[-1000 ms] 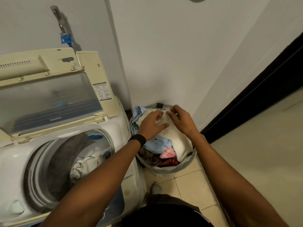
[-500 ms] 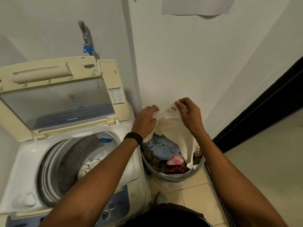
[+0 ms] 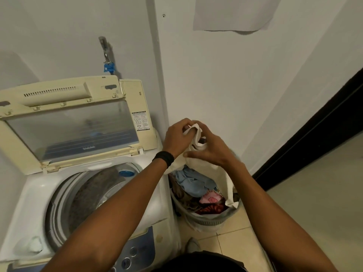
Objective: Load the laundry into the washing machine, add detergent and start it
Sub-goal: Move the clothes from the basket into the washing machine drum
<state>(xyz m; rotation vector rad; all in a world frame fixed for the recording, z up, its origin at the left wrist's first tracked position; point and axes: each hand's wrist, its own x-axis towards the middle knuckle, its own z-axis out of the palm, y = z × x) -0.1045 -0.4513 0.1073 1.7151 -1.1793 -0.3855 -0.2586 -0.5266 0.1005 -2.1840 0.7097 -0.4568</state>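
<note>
So you've got both hands on the white cloth [image 3: 212,173], just right of the washer [image 3: 35,193]. Your left hand [image 3: 176,138], the one with the black wristband [image 3: 164,158], has its fingers curled tight round the cloth's top edge. Your right hand [image 3: 208,152] is right next to it on the side away from the washer. Its fingers are hooked into the same bunched-up top bit and the thumb sticks out toward the washer. The rest of the cloth hangs down from your hands, and its bottom end sits in the basket [image 3: 208,222].

The basket stands on the floor [image 3: 225,246], tight against the washer's right side. Inside it there's a light blue garment [image 3: 192,183], plus a pink piece [image 3: 209,199] and something dark red [image 3: 212,209] further from the washer.

The washer's lid [image 3: 68,124] is up and leaning back toward the wall, so the drum [image 3: 84,197] is open. There's something in it, but it's too blurry to make out. The control panel [image 3: 135,250] with round buttons runs along the washer's front. A tap [image 3: 106,52] sits on the wall above the washer, and a sheet of paper [image 3: 231,14] hangs higher up to the right.
</note>
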